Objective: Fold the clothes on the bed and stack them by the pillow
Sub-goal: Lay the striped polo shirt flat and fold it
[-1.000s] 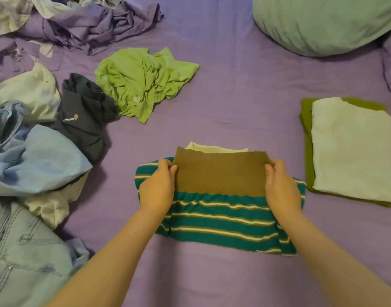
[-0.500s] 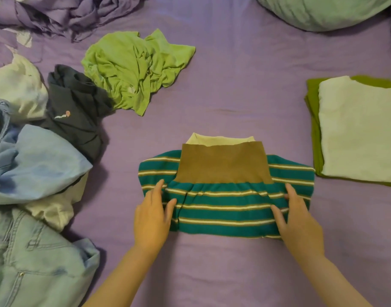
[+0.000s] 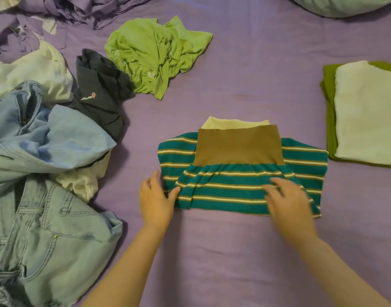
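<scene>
A teal striped garment [image 3: 230, 189] with a brown band lies folded on the purple sheet [image 3: 245, 85] in the middle of the head view. My left hand [image 3: 155, 199] rests open at its left edge, thumb touching the fabric. On its lower right part lies my right hand [image 3: 287, 200], blurred, with fingers spread flat. A folded stack, white cloth [image 3: 367, 116] on a green one [image 3: 328, 111], sits at the right. The pale green pillow [image 3: 345, 5] shows at the top right edge.
Unfolded clothes lie to the left: a crumpled lime shirt [image 3: 154, 56], a dark navy garment [image 3: 101, 94], a light blue shirt [image 3: 52, 142], denim jeans [image 3: 41, 247] and pale cloths [image 3: 32, 72]. A rumpled purple sheet [image 3: 79, 9] bunches at the top left.
Both hands let go of the brown band after folding it over and slid down to the garment's lower part. My right hand is sweeping across the fabric. The view shifted down.
</scene>
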